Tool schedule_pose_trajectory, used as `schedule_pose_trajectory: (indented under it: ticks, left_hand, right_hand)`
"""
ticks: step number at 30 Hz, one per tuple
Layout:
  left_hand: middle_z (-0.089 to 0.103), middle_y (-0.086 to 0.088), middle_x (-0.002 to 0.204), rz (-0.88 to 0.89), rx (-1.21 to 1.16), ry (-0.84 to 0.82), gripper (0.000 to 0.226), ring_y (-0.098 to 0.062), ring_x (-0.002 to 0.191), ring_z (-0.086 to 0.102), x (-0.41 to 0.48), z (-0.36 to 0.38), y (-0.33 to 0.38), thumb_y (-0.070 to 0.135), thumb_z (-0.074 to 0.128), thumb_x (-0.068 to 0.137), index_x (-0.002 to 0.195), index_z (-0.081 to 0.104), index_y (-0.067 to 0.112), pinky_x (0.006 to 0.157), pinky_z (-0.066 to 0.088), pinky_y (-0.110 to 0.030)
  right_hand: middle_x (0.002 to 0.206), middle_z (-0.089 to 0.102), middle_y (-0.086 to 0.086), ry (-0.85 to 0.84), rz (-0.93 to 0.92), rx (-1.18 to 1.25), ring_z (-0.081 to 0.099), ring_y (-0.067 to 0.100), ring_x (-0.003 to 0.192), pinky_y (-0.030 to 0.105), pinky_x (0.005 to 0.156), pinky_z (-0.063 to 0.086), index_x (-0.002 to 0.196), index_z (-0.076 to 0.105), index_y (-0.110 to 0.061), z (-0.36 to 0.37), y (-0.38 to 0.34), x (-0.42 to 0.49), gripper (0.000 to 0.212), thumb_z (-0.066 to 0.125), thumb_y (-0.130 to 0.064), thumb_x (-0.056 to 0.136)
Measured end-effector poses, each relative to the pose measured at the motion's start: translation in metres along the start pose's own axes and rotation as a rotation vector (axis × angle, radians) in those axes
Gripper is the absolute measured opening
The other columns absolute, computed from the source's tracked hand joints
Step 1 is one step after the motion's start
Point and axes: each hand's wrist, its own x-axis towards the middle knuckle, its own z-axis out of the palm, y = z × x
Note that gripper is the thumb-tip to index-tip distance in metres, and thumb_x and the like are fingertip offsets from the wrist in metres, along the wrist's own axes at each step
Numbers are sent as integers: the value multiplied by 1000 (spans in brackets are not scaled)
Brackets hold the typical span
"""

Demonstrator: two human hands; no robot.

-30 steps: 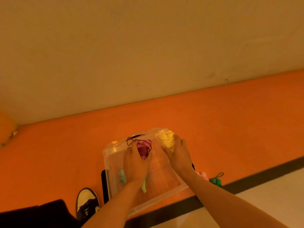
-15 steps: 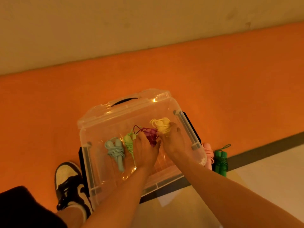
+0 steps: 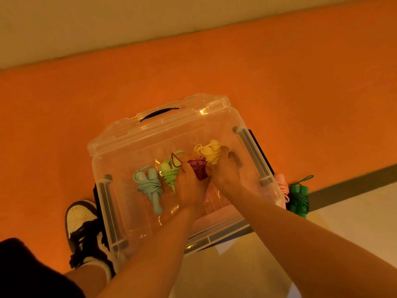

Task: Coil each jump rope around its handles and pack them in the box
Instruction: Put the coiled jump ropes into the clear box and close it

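A clear plastic box (image 3: 253, 155) with its lid tipped back sits on the orange floor. Inside lie a coiled pale blue jump rope (image 3: 150, 188) and a coiled light green jump rope (image 3: 168, 173). My left hand (image 3: 190, 186) grips a coiled dark red jump rope (image 3: 198, 167) low inside the box. My right hand (image 3: 226, 171) holds a coiled yellow jump rope (image 3: 211, 152) beside it, toward the box's right side. Both hands are inside the box.
Outside the box on its right lie a coiled pink jump rope (image 3: 282, 184) and a coiled dark green jump rope (image 3: 299, 196). A black-and-white shoe (image 3: 82, 222) stands at the box's left. A dark stripe (image 3: 354, 186) separates orange floor from pale floor.
The view tilted down and closer to the box. Both hands lowered the dark red and yellow ropes from the far rim down into the box, next to the green rope.
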Motion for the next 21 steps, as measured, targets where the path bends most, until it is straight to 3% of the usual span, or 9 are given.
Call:
schedule_pose_trajectory:
  ticks: [6,16,21]
  left_hand:
    - [65,-19,115,37,58,-12,64,-40,97,64,11,9,-5,34,77,81,130,49,5,74,49,-44]
    - [58,-18,127,52,91,3,61,-39,107,59,15,10,-6,33,80,80,127,54,4,84,48,-47]
    - [66,-15,112,110,57,-41,43,-33,98,64,8,-9,-6,28,76,84,117,62,5,80,54,-48]
  right_hand:
    - [132,47,20,-35,15,-122,55,40,116,45,88,48,138,30,-6,7,5,7,60,63,-19,91]
    - [121,60,12,-31,8,-300,60,32,110,42,79,51,139,35,-14,-2,5,9,57,64,-31,92]
    - [122,60,14,-54,-91,-463,58,32,112,38,79,49,142,40,-12,-27,-6,-8,47,52,-25,99]
